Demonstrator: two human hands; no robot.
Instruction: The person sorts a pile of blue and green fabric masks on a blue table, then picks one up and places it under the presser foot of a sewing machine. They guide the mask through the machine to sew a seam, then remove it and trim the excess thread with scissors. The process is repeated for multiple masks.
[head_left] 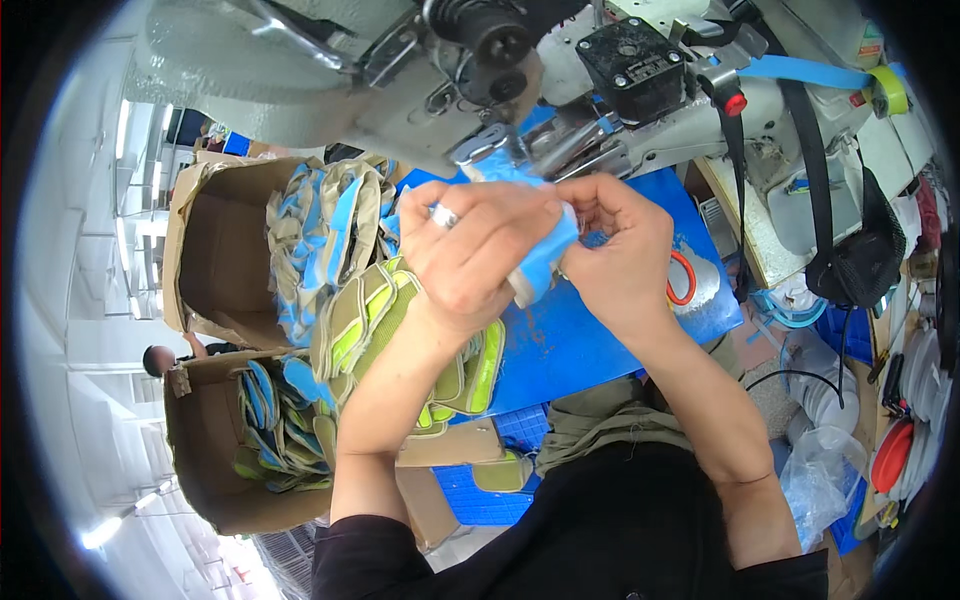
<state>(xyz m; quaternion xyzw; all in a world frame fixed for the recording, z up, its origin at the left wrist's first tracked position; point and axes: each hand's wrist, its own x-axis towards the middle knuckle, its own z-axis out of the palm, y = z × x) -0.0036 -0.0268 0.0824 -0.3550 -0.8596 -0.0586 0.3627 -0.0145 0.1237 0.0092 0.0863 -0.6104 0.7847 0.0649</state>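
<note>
My left hand [470, 250], with a ring on one finger, and my right hand [620, 250] both grip a light blue and grey fabric piece [545, 262] just below the head of a grey industrial sewing machine [420, 90]. The piece's upper edge sits near the machine's metal foot [485, 145]. Under my hands lies a blue work surface [570, 350]. A stack of grey and neon yellow fabric pieces [375, 320] rests under my left wrist.
Two open cardboard boxes [200, 260] [200, 450] at the left hold blue, grey and yellow fabric pieces. A blue crate [490, 500] sits below the table. Black straps [815, 150], a blue tape strip and cluttered tools fill the right side.
</note>
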